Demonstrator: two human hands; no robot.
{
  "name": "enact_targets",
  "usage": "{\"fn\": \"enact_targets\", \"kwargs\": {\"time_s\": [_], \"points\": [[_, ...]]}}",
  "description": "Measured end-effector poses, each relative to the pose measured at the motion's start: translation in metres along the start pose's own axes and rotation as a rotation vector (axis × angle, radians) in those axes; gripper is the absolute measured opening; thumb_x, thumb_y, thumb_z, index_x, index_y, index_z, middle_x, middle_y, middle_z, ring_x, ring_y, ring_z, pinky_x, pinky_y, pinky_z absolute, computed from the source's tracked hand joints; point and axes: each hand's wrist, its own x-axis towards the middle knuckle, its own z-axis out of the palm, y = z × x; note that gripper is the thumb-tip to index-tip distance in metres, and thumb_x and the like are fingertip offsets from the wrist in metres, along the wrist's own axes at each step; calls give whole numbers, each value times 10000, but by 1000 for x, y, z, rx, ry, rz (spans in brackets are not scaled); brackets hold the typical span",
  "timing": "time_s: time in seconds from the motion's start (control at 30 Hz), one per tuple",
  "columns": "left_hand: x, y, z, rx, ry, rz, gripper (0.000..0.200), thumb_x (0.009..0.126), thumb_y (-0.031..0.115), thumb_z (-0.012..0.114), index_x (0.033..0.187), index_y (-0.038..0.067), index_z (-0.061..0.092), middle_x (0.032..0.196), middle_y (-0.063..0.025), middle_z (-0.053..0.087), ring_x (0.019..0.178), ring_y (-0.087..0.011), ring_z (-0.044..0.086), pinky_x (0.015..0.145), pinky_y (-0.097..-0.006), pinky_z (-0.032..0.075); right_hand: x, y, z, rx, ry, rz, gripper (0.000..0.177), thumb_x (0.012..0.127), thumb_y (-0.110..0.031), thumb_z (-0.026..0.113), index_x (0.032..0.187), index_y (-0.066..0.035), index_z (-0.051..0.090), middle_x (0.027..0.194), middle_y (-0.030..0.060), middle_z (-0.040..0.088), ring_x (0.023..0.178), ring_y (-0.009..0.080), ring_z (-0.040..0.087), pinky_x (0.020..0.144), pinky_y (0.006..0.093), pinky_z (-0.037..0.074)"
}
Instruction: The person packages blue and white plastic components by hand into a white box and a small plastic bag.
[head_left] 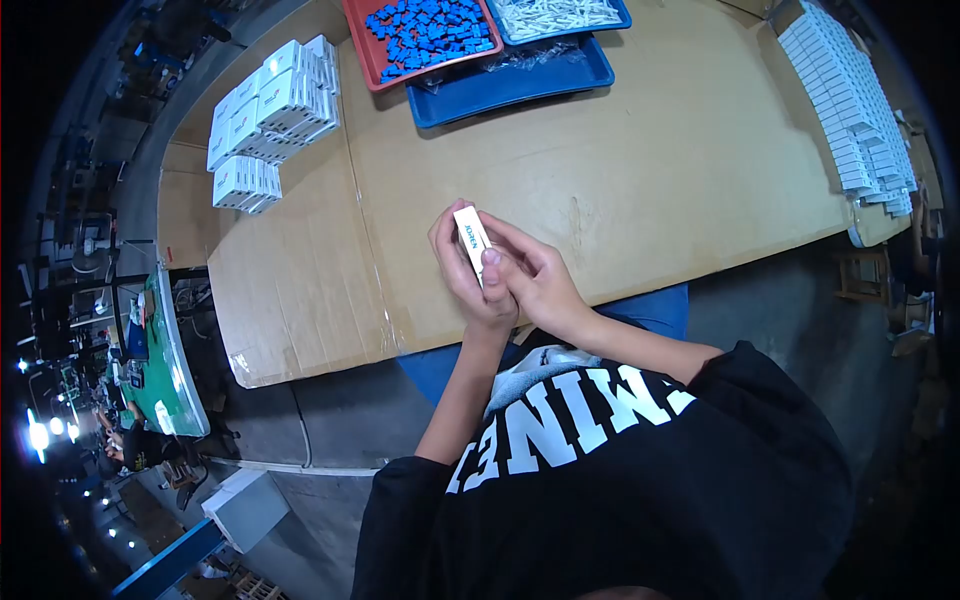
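A small narrow white box (471, 236) with dark printed lettering is held between my two hands, above the near part of the cardboard-covered table. My left hand (458, 270) is wrapped round its left side from beneath. From the right, my right hand (545, 285) closes on the box, its thumb near the lower end. The fingers hide that lower end and the box's underside.
Stacked white boxes (262, 112) stand at the table's (620, 190) left; rows of small white boxes (850, 105) line the right edge. At the back are a red tray (375, 72) of blue pieces, a blue tray (520, 100) and another blue tray (625, 17) with white pieces.
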Motion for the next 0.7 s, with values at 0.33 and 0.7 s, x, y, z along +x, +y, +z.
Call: {"fn": "enact_targets", "kwargs": {"time_s": [0.33,0.7], "points": [[-5,8,-4,-35,59,20,813,893,598,399,1340,-75,488,1283,-210,491,1166,-311,544,1024,-440,433,-12,6,6,-138,5,-102,503,1069,-120,557,1524,60,439,1505,196,530,1333,190,534,1102,318,441],[-12,-2,1,-182,64,-83,955,931,707,385,1477,-77,361,1334,-212,478,1266,-317,506,1096,-445,390,-4,2,-1,-195,-26,16,502,1095,-220,533,1512,52,464,1445,198,557,1295,230,564,1080,343,455]]}}
